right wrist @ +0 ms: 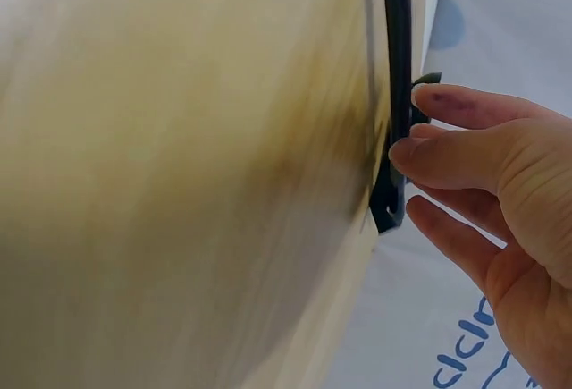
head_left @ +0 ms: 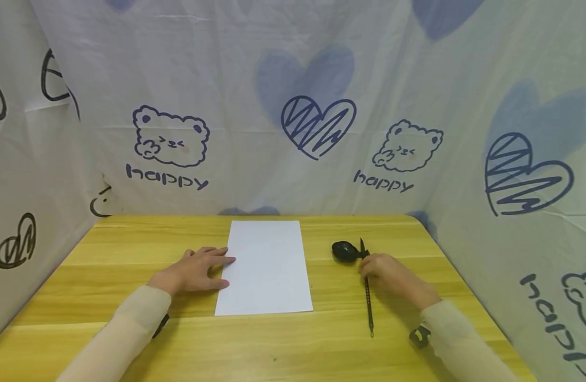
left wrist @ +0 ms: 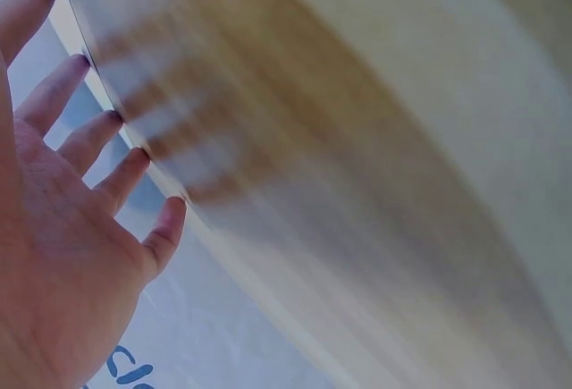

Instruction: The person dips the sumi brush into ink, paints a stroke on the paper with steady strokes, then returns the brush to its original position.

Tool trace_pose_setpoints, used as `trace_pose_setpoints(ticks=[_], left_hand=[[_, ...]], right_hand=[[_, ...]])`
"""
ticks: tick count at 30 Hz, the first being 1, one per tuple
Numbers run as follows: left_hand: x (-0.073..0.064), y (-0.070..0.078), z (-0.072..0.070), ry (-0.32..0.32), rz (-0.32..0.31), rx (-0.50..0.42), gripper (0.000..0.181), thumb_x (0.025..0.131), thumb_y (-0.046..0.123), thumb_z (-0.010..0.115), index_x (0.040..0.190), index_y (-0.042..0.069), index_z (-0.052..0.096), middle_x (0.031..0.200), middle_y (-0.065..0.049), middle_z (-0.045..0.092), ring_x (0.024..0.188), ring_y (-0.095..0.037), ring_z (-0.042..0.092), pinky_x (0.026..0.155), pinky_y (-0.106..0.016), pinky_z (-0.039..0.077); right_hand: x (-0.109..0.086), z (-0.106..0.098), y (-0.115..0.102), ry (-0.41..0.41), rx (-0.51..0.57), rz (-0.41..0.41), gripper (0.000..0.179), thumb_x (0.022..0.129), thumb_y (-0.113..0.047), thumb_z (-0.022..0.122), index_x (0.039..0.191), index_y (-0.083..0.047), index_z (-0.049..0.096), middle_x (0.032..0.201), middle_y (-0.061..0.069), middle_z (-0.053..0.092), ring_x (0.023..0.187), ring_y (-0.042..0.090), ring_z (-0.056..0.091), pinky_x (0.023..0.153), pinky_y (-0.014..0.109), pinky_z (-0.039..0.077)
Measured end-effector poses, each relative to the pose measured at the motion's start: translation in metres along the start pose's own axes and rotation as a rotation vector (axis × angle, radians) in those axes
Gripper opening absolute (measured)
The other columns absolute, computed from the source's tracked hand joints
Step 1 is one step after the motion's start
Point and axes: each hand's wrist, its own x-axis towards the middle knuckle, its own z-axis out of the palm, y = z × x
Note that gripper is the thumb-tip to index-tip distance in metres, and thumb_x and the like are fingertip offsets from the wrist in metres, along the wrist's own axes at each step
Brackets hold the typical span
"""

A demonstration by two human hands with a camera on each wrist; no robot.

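A blank white sheet of paper (head_left: 266, 268) lies on the table, its long sides running away from me. My left hand (head_left: 194, 271) rests at the sheet's left edge with spread fingers, the fingertips touching the paper; the left wrist view shows this hand (left wrist: 80, 228) from the palm side. To the right, my right hand (head_left: 390, 273) pinches a dark writing brush (head_left: 368, 302) between thumb and fingers. The brush's pointed tip faces away from me and its hanging loop faces me. Beside the tip sits a small black ink dish (head_left: 344, 251). In the right wrist view the brush (right wrist: 397, 40) stands by my thumb (right wrist: 438, 158).
The yellow wood-grain table (head_left: 178, 345) has a rounded far right corner. White cloth (head_left: 245, 106) printed with hearts, bears and "happy" hangs behind it and at both sides. Each wrist wears a dark band, the right one (head_left: 419, 336) with a yellow patch.
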Motion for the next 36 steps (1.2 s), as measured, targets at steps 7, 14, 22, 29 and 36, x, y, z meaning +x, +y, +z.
trace_pose_setpoints(ticks=[7,14,22,29,36], left_hand=[[0.005,0.000,0.002,-0.003,0.008,-0.013,0.068,0.093,0.057,0.068,0.150,0.022,0.056,0.164,-0.015,0.041,0.150,-0.044,0.036,0.114,-0.078,0.022],[0.006,-0.001,0.006,-0.015,-0.012,-0.015,0.069,0.092,0.058,0.068,0.151,0.024,0.055,0.165,-0.013,0.040,0.152,-0.042,0.034,0.116,-0.078,0.019],[0.003,0.000,0.007,-0.015,-0.017,-0.021,0.069,0.092,0.057,0.069,0.150,0.023,0.056,0.165,-0.014,0.041,0.152,-0.043,0.035,0.116,-0.078,0.019],[0.001,0.000,0.006,-0.011,-0.013,-0.017,0.069,0.092,0.057,0.069,0.150,0.022,0.056,0.164,-0.015,0.041,0.152,-0.044,0.035,0.116,-0.077,0.020],[0.000,-0.004,0.003,0.001,-0.016,-0.005,0.069,0.092,0.057,0.068,0.150,0.022,0.056,0.165,-0.014,0.041,0.152,-0.043,0.035,0.115,-0.078,0.020]], right_hand=[[0.000,0.004,-0.002,0.004,-0.007,0.005,0.026,0.080,0.014,0.075,0.086,-0.010,0.082,0.105,0.013,0.079,0.097,0.031,0.075,0.088,0.044,0.061],[-0.001,0.010,-0.006,0.013,0.045,0.028,0.029,0.079,0.016,0.071,0.086,-0.010,0.081,0.109,0.016,0.077,0.099,0.034,0.074,0.090,0.047,0.060],[0.002,0.017,-0.007,0.031,0.060,0.017,0.029,0.083,0.016,0.068,0.086,-0.010,0.081,0.105,0.015,0.077,0.097,0.032,0.073,0.088,0.045,0.060],[0.007,0.020,-0.004,0.098,0.078,-0.049,0.032,0.078,0.020,0.068,0.080,-0.010,0.079,0.095,0.009,0.076,0.089,0.024,0.070,0.082,0.038,0.060],[0.011,0.009,-0.004,0.166,0.077,-0.038,0.036,0.073,0.023,0.068,0.081,-0.010,0.079,0.093,0.008,0.077,0.090,0.025,0.069,0.084,0.042,0.059]])
